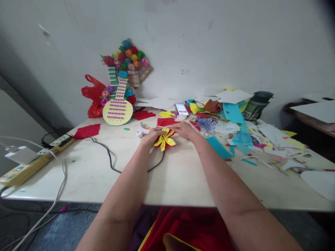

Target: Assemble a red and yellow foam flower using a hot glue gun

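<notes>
Fingers of the left hand (154, 135), near the middle of the frame, are bent in close together with the thumb, and they appear to have hold of the upper left edge of a red and yellow flower (164, 140). Those of the right hand (185, 129) reach in from the other side, stretched almost straight along the flower's top; whether they pinch it or merely press there, I cannot tell.

As for trouble, a petal could crease or slip askew if the 2 hands pushed unevenly, since the petals look thin and soft. The black cord (109, 155) runs beneath the left forearm; an arm sweeping sideways could tug it. What looks like a white glue gun (142, 131) sits just left of the left hand; if hot, its nozzle could burn a careless knuckle. The red sheet (165, 122) just above the hands might be nudged or wrinkled by a fingertip.

The flower lies at the centre of the frame, just below the fingertips and between the 2 hands. Its upper petals are partly covered by fingers, while the lower ones spread free towards the bottom of the frame.
</notes>
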The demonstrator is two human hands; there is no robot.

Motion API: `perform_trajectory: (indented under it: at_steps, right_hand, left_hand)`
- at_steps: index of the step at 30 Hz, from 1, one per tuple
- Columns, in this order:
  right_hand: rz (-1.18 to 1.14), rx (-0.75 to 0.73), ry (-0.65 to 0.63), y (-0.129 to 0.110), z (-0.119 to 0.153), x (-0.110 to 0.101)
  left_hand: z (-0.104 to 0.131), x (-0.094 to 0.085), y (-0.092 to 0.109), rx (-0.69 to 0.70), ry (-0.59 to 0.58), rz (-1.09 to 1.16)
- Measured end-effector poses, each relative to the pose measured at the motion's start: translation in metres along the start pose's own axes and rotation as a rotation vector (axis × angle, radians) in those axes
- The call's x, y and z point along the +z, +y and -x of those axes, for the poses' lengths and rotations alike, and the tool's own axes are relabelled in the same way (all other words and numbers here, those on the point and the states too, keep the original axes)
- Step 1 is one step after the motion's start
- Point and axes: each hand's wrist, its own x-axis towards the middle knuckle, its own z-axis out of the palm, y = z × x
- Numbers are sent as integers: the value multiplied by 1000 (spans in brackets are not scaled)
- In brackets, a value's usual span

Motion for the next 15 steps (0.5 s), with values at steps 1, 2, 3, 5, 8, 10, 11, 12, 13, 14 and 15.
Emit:
perform_trajectory:
  at_steps: [1,2,3,5,8,10,11,12,13,14,15]
  right_hand:
    - [28,1,3,-1,0,0]
    - [60,-3,3,-2,0,0]
    - [96,-13,2,-3,0,0]
    - [173,-47,-6,-2,0,1]
    - [281,-93,-15,-2,-1,1]
    - [355,-110,-18,-3,-1,1]
    - [395,-114,-20,-4,-1,1]
    - [435,-115,-24,-5,-1,1]
    - [473,-116,-27,-6,0,1]
    - [504,-116,-30,-7,0,1]
    - [526,-116,-32,-8,0,1]
  left_hand:
    - [0,0,0,-12,-30,17]
    - [0,0,1,-17,-47,35]
    - [1,1,2,-18,-50,48]
    - [2,2,4,-20,-26,65]
    - [4,3,6,-35,-15,95]
    - [5,4,7,-42,-15,142]
    - [6,5,7,-50,-16,170]
    - [6,5,7,-58,-16,196]
    - [6,5,7,-67,-14,215]
    - [6,5,7,-74,-12,224]
    - [6,4,7,-78,-11,225]
